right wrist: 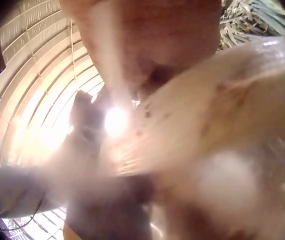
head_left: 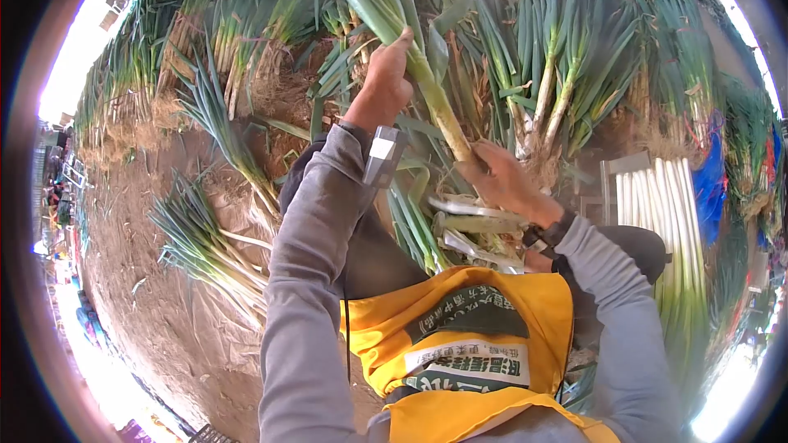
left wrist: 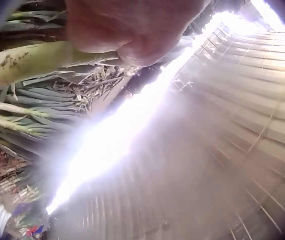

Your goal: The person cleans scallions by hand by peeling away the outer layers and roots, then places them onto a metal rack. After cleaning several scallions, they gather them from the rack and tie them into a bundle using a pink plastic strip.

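A thick green onion (head_left: pixel 444 119) slants across the middle of the head view, leaves up and away, stalk end towards the body. My left hand (head_left: pixel 388 78) grips it where the green leaves begin, thumb along the stalk. Lower down, my right hand (head_left: pixel 505 180) holds the root end with curled fingers. In the left wrist view, the left hand (left wrist: pixel 132 27) wraps the pale green stalk (left wrist: pixel 25 65). The right wrist view is blurred; the right hand (right wrist: pixel 152 40) lies against a pale, brown-stained stalk (right wrist: pixel 182 120), and the fingertips are hidden.
Unpeeled green onions (head_left: pixel 558 57) with roots stand in bundles ahead. Loose ones (head_left: pixel 209 254) lie on the dirt ground (head_left: pixel 139 279) at left. Peeled white stalks (head_left: pixel 661 197) lie side by side at right, near blue plastic (head_left: pixel 710 184). Stripped pieces (head_left: pixel 480 226) lie before the yellow apron (head_left: pixel 460 312).
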Motion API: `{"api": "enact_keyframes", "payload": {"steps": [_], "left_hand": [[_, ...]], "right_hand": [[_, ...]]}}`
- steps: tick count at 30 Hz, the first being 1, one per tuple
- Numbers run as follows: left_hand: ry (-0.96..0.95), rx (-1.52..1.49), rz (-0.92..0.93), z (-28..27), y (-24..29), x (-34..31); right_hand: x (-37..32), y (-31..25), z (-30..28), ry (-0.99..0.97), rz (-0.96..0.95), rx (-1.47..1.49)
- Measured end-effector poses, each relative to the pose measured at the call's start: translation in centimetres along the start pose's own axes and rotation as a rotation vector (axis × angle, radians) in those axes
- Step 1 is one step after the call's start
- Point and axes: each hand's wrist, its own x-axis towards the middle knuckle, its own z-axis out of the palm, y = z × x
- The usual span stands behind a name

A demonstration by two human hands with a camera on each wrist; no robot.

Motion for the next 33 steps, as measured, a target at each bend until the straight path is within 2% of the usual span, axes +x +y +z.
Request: {"api": "enact_keyframes", "payload": {"steps": [2,4,6,8,9,10,12,14,15,17,18,20,21,23,25,27,28,29,31,32,33], "left_hand": [[0.056,-0.221,0.028,0.3,-0.7,0.1],[0.03,-0.206,0.035,0.5,-0.6,-0.4],[-0.101,-0.143,0.099,1.5,0.1,-1.7],[-0.158,-0.127,0.109,2.8,0.6,-3.1],[-0.209,-0.113,0.127,3.4,0.5,-3.4],[-0.217,-0.112,0.118,3.7,0.2,-3.2],[-0.288,-0.002,0.252,4.0,0.0,-3.0],[-0.282,-0.018,0.289,4.0,0.4,-3.2],[-0.273,-0.038,0.328,4.1,0.9,-3.5],[-0.269,-0.035,0.359,4.0,2.2,-3.9],[-0.284,-0.033,0.391,3.8,2.6,-3.8],[-0.322,-0.054,0.428,3.1,3.6,-3.7],[-0.302,-0.073,0.466,2.5,4.2,-3.4],[-0.275,-0.111,0.477,1.1,5.7,-2.8],[-0.253,-0.127,0.505,0.6,6.3,-3.2],[-0.251,-0.141,0.528,0.8,6.8,-3.7],[-0.22,-0.103,0.542,0.7,6.9,-4.0],[-0.183,-0.066,0.548,0.5,6.7,-4.4],[-0.154,-0.054,0.528,1.1,6.4,-4.7],[-0.128,-0.045,0.512,1.7,6.3,-4.8],[-0.141,-0.05,0.515,1.9,5.9,-4.7]], "right_hand": [[-0.3,0.6,1.3,-0.002,0.063,-0.001],[0.3,1.4,1.3,-0.034,0.112,0.062],[2.4,1.3,0.5,-0.061,0.163,0.119],[5.5,0.5,-0.7,0.11,0.408,0.232],[6.9,-0.1,-1.8,0.117,0.418,0.229],[8.4,-0.8,-2.9,0.12,0.351,0.225],[9.5,-1.1,-3.4,0.126,0.283,0.223],[10.0,-1.3,-2.7,0.344,0.172,0.41],[10.0,-1.2,-2.1,0.336,0.172,0.418],[9.1,-0.8,-1.2,0.334,0.245,0.775],[8.4,-1.3,-1.5,0.329,0.243,0.781],[6.3,-2.4,-2.9,0.074,0.226,0.23],[5.2,-1.4,-2.8,-0.123,-0.023,-0.338],[1.3,-1.2,0.1,-0.06,0.215,0.347],[-4.7,3.3,4.1,-0.233,0.367,0.05],[-11.3,10.0,7.0,-0.806,0.342,-0.318],[-12.4,9.2,6.5,-0.948,0.414,-0.371],[-11.8,8.6,5.9,-0.857,0.421,-0.307],[-8.8,5.8,4.2,-0.439,0.406,-0.13],[-6.1,4.0,3.2,-0.112,0.368,-0.026],[-3.4,2.7,1.8,0.008,0.276,-0.033]]}}
